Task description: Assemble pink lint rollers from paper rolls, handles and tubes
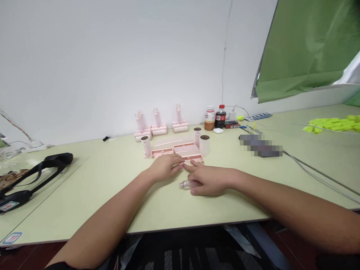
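My left hand (165, 167) reaches the near pink lint roller case (198, 159), its fingers bent together at the case's left part; the fingertips' exact grip is partly hidden. My right hand (209, 180) comes from the right with fingers spread, the front fingertips touching the same case. Beneath its palm and beside the thumb lies a clear pinkish handle (187, 184) on the table, its right end hidden. Just behind are two more open pink case parts, one on the left (162, 152) and a wider one (186, 148).
White paper rolls stand at left (146, 147) and right (204, 145). Several assembled pink lint rollers (159, 129) line the wall. Further right are a cola bottle (220, 118), another bottle (209, 119), cables and yellow pieces (332, 123). A black strapped object (36, 176) sits far left.
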Demonstrator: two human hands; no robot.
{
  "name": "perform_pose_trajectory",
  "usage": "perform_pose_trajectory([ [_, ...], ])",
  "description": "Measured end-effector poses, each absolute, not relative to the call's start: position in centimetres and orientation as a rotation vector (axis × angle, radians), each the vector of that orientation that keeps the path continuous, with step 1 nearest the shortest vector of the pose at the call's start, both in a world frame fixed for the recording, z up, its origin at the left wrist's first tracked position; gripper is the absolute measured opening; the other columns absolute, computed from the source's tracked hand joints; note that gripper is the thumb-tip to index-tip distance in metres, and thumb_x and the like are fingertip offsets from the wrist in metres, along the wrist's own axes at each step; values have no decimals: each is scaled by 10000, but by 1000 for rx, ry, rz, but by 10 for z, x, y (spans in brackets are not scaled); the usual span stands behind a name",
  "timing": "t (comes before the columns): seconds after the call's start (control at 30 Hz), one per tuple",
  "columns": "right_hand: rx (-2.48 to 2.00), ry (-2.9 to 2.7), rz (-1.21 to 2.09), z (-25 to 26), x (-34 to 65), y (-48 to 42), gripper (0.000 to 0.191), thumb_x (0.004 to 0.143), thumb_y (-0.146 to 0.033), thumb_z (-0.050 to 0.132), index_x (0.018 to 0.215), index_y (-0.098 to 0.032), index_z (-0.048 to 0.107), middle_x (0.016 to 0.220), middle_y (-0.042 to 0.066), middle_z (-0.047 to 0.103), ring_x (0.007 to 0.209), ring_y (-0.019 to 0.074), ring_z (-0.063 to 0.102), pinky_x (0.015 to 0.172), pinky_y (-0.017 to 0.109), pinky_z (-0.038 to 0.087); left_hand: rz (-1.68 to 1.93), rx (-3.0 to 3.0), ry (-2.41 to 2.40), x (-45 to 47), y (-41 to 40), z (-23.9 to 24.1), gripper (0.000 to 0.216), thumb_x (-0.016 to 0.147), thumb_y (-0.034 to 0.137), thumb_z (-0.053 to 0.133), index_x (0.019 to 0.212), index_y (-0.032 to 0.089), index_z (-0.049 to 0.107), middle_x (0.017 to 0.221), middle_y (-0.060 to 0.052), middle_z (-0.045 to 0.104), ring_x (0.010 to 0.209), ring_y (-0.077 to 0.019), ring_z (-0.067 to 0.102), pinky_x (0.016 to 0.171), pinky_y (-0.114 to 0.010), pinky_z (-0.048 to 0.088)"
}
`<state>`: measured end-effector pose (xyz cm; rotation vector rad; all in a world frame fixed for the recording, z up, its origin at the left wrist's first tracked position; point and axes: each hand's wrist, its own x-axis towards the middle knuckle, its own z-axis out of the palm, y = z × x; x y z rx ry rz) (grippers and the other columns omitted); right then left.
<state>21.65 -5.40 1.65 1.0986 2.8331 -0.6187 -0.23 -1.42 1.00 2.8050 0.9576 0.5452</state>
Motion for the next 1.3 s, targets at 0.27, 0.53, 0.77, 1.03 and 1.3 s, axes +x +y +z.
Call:
perform_pose_trajectory([
  [0.27,973,3048,-513,20,219,-45,248,843,-376,597,710,-168,572,1307,168,554,1290,362,427,973,465,396,587,2719,976,-3,-17,14,277,933,315,459,1064,238,690,987,-55,719,878,-212,631,771,-303,426],
  [0.53,1488,3128,-329,25,216,-46,260,889,-426,533,831,-174,561,739,54,619,621,166,509,556,269,300,961,2424,886,7,-33,10,348,934,461,430,1074,203,615,869,-50,678,711,-170,600,664,-272,431],
  [0.77,1597,3142,-624,23,216,-38,314,825,-462,616,737,-178,514,664,-12,549,607,126,467,557,238,289,1245,2108,1031,10,-37,12,226,846,418,583,823,193,582,660,16,569,572,-111,491,556,-229,384],
  [1.03,1076,3275,-763,26,227,-36,243,868,-390,592,789,-180,499,717,-14,527,634,122,443,594,235,326,1064,1654,813,9,-35,17,372,785,539,599,762,171,552,516,37,556,365,-74,431,375,-204,300],
  [1.3,1144,3387,-772,44,234,-49,233,931,-426,453,984,-200,480,806,10,551,690,145,469,634,256,378,1254,1255,747,2,-20,22,336,735,485,650,725,177,518,405,86,440,304,-44,284,333,-173,193],
])
